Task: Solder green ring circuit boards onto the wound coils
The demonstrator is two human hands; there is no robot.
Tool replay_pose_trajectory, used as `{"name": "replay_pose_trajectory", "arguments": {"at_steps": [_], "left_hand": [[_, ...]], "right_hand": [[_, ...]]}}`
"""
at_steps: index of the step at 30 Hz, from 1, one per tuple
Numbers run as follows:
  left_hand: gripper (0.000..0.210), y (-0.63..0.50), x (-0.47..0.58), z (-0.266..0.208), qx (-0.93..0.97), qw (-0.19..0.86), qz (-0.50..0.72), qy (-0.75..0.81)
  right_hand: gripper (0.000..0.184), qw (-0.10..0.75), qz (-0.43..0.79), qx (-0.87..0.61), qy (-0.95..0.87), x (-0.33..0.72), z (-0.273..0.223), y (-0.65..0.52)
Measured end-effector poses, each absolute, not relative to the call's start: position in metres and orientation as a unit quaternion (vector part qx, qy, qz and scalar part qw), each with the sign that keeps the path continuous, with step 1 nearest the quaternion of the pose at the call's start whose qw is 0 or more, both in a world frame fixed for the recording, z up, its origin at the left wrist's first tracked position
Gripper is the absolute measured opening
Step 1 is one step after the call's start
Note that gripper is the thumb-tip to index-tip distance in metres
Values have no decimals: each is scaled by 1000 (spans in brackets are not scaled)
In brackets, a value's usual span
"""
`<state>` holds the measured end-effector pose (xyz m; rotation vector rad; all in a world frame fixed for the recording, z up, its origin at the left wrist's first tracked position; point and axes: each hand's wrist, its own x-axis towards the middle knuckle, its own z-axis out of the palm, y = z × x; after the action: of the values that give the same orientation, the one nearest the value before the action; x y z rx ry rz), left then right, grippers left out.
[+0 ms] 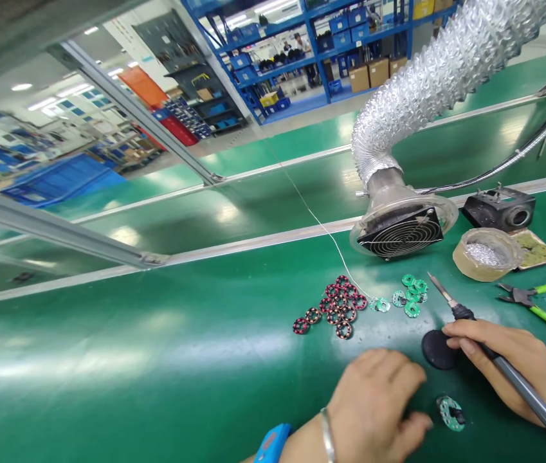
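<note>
My right hand (514, 360) holds a soldering iron (518, 379) like a pen, its tip pointing up and to the left over the bench. Just left of its fingers lies a round black disc (440, 350). My left hand (379, 405) hovers near the bench, slightly blurred, fingers bent and thumb apart, with nothing visible between them. To its right rests a small ring-shaped green circuit board (451, 413) with a dark part on it. Beyond the hands are a cluster of copper-wound rings (343, 302) and several small green circuit boards (412, 296).
A fume extractor (402, 235) on a silver flexible duct (427, 96) hangs over the bench. At right are a tub of metallic shavings (487, 254), a black soldering-iron stand (499, 209) and green-handled cutters (528, 297). A thin wire (321, 225) runs down to the boards.
</note>
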<state>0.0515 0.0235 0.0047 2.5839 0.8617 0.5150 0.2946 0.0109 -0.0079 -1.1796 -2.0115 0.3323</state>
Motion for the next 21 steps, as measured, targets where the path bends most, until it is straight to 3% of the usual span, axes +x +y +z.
{"name": "replay_pose_trajectory", "arguments": {"at_steps": [3, 7, 16, 21], "left_hand": [[10, 35, 19, 11, 856, 70, 212, 466], [11, 46, -4, 2, 829, 4, 221, 514], [4, 40, 33, -4, 856, 140, 251, 430], [24, 46, 72, -1, 860, 269, 281, 331]], "right_hand": [[23, 380, 137, -459, -791, 293, -6, 11], [24, 382, 157, -440, -798, 292, -6, 12], [24, 404, 141, -464, -775, 287, -4, 14], [25, 406, 138, -486, -761, 285, -5, 14]]}}
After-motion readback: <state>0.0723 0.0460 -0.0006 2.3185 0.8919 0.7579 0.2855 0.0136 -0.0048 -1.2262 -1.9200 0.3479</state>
